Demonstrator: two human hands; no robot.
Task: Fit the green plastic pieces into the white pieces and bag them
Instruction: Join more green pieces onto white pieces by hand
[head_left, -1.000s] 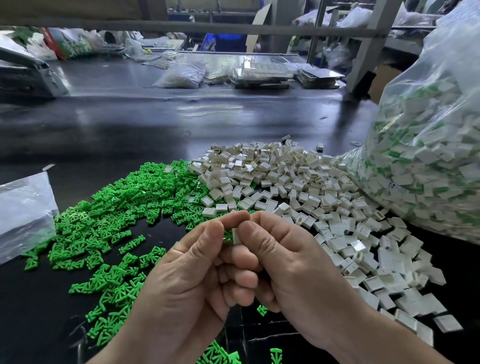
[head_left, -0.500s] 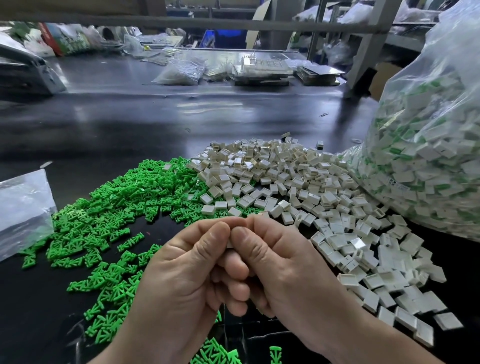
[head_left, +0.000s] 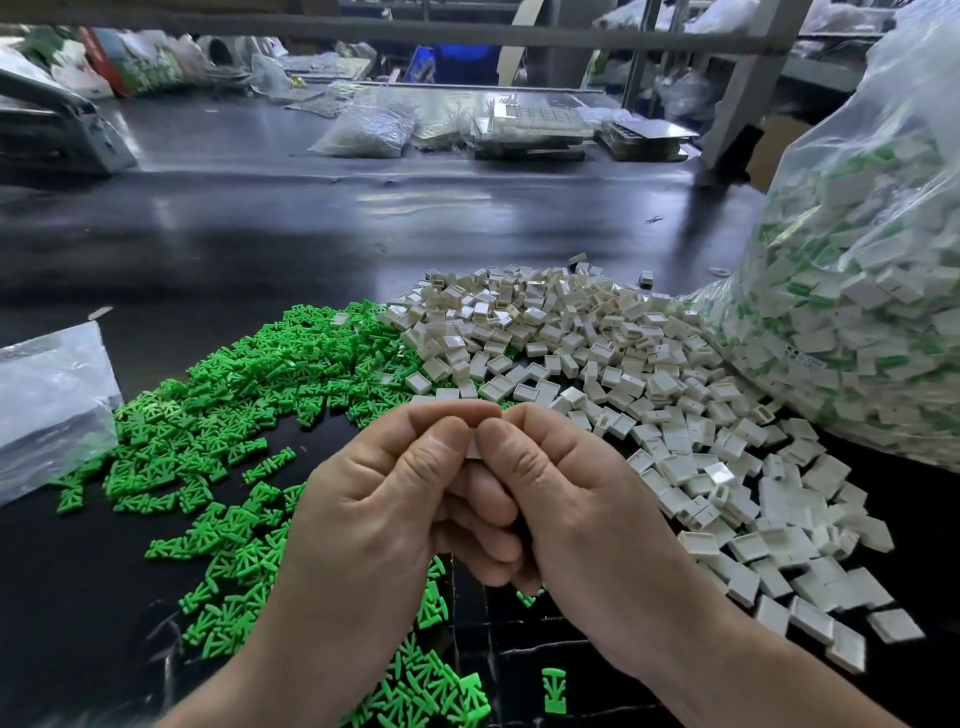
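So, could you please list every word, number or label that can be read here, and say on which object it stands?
No text is legible in this view.
Big clear bag of assembled pieces: a small printed label low on its side, too small to read.
Red and green package at the far left: its printing is blurred, unreadable.

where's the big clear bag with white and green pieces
In the head view the clear bag stands at the far right, its base against the pile of white pieces.
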